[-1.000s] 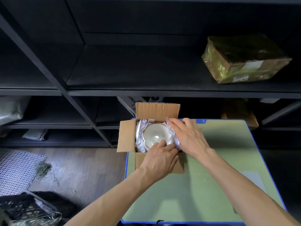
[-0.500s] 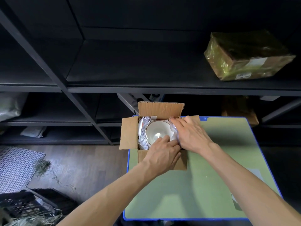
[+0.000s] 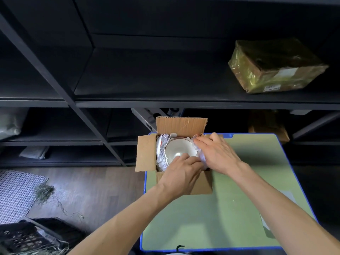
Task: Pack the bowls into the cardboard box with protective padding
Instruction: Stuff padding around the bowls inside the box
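An open cardboard box (image 3: 147, 153) stands at the far left corner of a green table top (image 3: 230, 208). Inside it a white bowl (image 3: 179, 149) sits upright, ringed by crumpled white paper padding (image 3: 161, 150). My left hand (image 3: 182, 173) lies over the box's near edge, its fingertips touching the bowl's near rim and the padding. My right hand (image 3: 215, 153) rests on the box's right side, fingers laid flat on the padding beside the bowl. The near right part of the box's inside is hidden under both hands.
Dark metal shelving (image 3: 165, 100) rises right behind the table. A parcel in shiny film (image 3: 276, 67) lies on the upper shelf at the right. On the floor at the left are a white mesh mat (image 3: 16, 196) and a black crate (image 3: 27, 238) with straw.
My right hand has slid slightly toward the box's far right corner, pressing the padding. My left hand stays at the bowl's near rim. The camera has tilted a little.
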A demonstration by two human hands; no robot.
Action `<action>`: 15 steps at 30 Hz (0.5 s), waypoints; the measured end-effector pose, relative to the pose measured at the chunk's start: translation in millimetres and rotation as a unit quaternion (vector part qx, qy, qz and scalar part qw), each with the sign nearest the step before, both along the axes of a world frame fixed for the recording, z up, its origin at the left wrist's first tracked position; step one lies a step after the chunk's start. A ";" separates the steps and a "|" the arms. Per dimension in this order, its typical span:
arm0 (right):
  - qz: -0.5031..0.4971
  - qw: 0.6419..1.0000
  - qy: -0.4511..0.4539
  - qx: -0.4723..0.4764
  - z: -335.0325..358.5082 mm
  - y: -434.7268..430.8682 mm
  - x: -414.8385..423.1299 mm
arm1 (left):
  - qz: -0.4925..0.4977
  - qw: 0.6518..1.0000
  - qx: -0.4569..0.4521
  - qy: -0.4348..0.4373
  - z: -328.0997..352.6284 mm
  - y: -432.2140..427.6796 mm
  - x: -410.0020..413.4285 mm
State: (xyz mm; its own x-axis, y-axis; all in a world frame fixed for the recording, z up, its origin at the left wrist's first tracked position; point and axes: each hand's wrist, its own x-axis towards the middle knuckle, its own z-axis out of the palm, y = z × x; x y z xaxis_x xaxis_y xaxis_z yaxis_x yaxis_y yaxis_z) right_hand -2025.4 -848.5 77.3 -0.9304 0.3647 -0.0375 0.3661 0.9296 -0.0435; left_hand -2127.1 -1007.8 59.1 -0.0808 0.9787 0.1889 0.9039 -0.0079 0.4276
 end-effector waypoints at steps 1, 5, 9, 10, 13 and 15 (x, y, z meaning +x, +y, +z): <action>0.006 1.000 -0.004 -0.013 2.4 2.6 0.4 | 0.006 1.000 0.005 -0.013 -0.1 1.6 -5.0; 0.016 0.999 0.040 0.001 6.1 11.5 1.1 | 0.023 0.999 0.021 -0.021 6.3 4.4 -20.3; 0.014 0.997 0.069 0.018 2.4 9.3 0.8 | 0.012 0.999 0.033 -0.022 6.9 -0.1 -13.4; 0.014 0.997 0.075 0.024 1.0 8.4 0.9 | 0.009 0.999 0.029 -0.022 5.1 -1.0 -9.8; 0.009 0.995 0.097 0.022 -2.7 6.0 2.4 | 0.017 0.999 0.026 -0.016 0.1 -2.1 -4.4; 0.008 0.995 0.100 0.020 -1.5 5.0 4.4 | 0.021 0.999 0.023 -0.010 1.2 -1.8 -4.4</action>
State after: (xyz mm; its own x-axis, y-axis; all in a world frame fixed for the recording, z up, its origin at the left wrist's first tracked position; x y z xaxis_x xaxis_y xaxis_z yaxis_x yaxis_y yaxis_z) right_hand -2021.0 -843.5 75.8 -0.9235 0.3468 0.1641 0.3385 0.9378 -0.0771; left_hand -2131.5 -1009.6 60.3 -0.1254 0.9648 0.2312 0.8956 0.0098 0.4448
